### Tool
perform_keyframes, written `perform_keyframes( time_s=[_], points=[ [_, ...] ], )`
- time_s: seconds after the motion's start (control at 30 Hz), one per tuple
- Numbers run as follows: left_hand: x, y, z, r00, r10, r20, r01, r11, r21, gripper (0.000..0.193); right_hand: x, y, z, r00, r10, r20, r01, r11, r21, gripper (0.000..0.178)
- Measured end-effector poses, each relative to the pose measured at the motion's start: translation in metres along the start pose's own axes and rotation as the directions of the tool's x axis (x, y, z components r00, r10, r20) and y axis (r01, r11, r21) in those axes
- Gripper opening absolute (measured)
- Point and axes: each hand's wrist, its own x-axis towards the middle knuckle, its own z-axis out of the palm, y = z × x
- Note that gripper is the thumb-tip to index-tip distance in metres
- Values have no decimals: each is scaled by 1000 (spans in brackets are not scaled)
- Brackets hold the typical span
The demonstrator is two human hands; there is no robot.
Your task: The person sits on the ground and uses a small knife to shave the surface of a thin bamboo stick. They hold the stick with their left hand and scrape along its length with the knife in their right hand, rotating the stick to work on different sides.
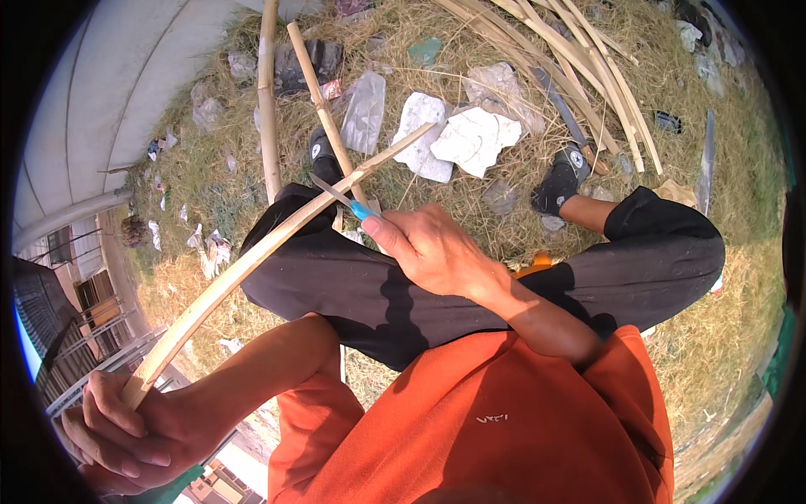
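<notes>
A long, pale strip of split bamboo (243, 269) runs slantwise from the lower left up across my bent left knee. Its near end is wrapped in the fingers of my left hand (130, 433). My right hand (432, 248) grips a small knife (340, 195) by its light blue handle, thumb along the top. The thin blade lies across the strip, close to its upper part. Most of the knife's handle is hidden inside my right fist.
Two wooden poles (267, 101) (315, 88) stand by my left foot. White stone slabs (477, 140) lie between my feet. Beyond my right foot are a large blade with a wooden handle (561, 109) and several bamboo strips (609, 76). Litter dots the dry grass; a pale wall (126, 92) rises at left.
</notes>
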Motion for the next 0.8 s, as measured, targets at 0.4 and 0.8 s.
perform_keyframes(
  time_s=[0.4,0.8],
  points=[
    [6,9,-27,999,14,36,-13,1000,-18,27,-36,116,-37,844,403,-354,-530,520,-670,63],
    [1,7,-13,1000,-2,0,2,999,33,32,-12,-42,-6,992,93,84,-96,995,25,47]
  ],
)
